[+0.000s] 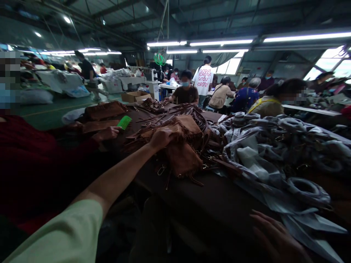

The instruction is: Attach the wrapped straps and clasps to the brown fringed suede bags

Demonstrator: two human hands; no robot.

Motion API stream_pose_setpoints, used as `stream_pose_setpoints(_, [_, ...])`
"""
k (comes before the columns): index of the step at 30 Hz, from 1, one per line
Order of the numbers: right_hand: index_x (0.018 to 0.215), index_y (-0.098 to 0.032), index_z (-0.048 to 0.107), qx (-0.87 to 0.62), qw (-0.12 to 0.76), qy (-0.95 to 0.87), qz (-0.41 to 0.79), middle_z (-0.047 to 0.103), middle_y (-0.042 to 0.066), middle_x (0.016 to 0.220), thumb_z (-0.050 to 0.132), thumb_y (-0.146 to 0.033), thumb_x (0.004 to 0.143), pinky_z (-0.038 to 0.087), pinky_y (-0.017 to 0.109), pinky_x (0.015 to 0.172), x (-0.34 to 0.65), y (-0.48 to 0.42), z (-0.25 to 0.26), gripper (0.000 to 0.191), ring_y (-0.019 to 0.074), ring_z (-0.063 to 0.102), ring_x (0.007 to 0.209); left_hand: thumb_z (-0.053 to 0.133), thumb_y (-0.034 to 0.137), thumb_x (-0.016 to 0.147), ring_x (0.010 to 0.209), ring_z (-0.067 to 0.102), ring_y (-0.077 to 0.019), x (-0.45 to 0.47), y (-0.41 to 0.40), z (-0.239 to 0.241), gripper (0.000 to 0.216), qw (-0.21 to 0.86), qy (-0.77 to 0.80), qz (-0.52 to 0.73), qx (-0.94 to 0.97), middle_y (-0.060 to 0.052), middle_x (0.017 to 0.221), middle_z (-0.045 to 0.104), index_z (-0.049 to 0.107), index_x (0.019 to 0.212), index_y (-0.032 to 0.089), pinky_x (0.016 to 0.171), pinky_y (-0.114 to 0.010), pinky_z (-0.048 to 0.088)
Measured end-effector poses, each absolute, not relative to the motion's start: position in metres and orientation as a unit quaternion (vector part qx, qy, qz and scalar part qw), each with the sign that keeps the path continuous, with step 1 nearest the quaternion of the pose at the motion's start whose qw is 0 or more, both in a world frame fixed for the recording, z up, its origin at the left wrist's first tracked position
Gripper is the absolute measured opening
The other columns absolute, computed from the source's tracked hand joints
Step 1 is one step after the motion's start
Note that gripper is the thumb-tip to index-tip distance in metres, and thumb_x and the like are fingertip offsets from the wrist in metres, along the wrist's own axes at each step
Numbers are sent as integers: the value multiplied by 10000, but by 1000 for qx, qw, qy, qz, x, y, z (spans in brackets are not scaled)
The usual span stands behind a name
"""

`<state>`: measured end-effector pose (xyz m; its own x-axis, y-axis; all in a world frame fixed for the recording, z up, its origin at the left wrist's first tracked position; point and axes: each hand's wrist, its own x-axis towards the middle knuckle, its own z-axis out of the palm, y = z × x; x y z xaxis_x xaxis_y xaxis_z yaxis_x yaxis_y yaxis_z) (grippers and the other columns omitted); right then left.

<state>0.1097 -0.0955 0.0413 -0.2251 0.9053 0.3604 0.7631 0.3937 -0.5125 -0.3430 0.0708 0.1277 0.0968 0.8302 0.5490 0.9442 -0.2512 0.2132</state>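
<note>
My left hand (pixel 161 138) reaches out over the dark table (pixel 208 208), its fingers closed on the top of a brown fringed suede bag (pixel 183 155). The bag lies in a heap of similar brown bags and straps (pixel 175 111). My right hand (pixel 276 239) lies flat on the table at the near right edge, fingers stretched out and holding nothing. It rests just beside the plastic-wrapped pile.
To the left, a co-worker's hand (pixel 106 134) in a red sleeve holds a green comb (pixel 124 122) over another brown bag (pixel 104 109). A big pile of plastic-wrapped grey straps (pixel 287 153) fills the right of the table. Several people (pixel 187 91) sit at the far end beside a cardboard box (pixel 135 96).
</note>
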Motion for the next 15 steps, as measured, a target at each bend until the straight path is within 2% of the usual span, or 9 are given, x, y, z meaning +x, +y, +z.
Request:
stream_pose_setpoints(2, [1139,-273,634,-540,316,-742,242,632,69,1186,587,-533,773,530,351,851,71,-87,36,451,242,618,1037,463,466,891,753,595,-172,-295,64,146,410,34,-556,-356,-750,-80,798,657,675,851,117,710,-249,413])
stream_pose_setpoints(3, [1197,-263,595,-535,335,-712,308,627,82,1196,616,-523,755,539,353,821,50,-83,36,514,246,627,1016,466,477,887,709,588,-163,-268,62,151,422,-14,-533,-377,-758,-64,756,655,678,858,113,680,-243,409])
stream_pose_setpoints(5, [1264,-231,542,-482,410,-645,429,604,103,1232,621,-544,740,538,358,805,16,-74,38,616,251,631,997,498,500,860,688,577,-153,-213,58,148,437,-118,-481,-400,-771,-40,733,650,686,878,105,649,-231,402])
stream_pose_setpoints(8, [1216,-193,561,-484,537,-471,505,664,99,1114,698,-534,658,553,329,617,-5,-63,43,668,234,674,788,504,531,835,613,542,-134,-142,48,123,484,-295,-431,-386,-761,-14,655,609,687,820,83,575,-217,378])
stream_pose_setpoints(11, [1087,-173,601,-529,559,-340,540,714,46,852,762,-439,603,502,265,457,10,-63,43,575,182,651,582,423,521,872,565,521,-121,-108,28,94,515,-437,-382,-340,-740,-24,654,603,674,842,73,536,-215,374])
stream_pose_setpoints(13, [967,-163,612,-540,547,-288,571,700,16,725,768,-394,599,491,239,435,28,-69,40,461,156,632,525,420,485,885,638,564,-144,-108,7,81,464,-439,-372,-348,-740,-54,762,642,668,918,95,585,-234,414])
stream_pose_setpoints(15, [888,-163,600,-540,553,-243,586,688,1,682,765,-362,605,503,229,446,45,-76,36,384,143,628,517,522,451,847,814,599,-195,-122,-16,72,371,-356,-390,-381,-759,-78,929,659,655,1017,150,725,-285,452])
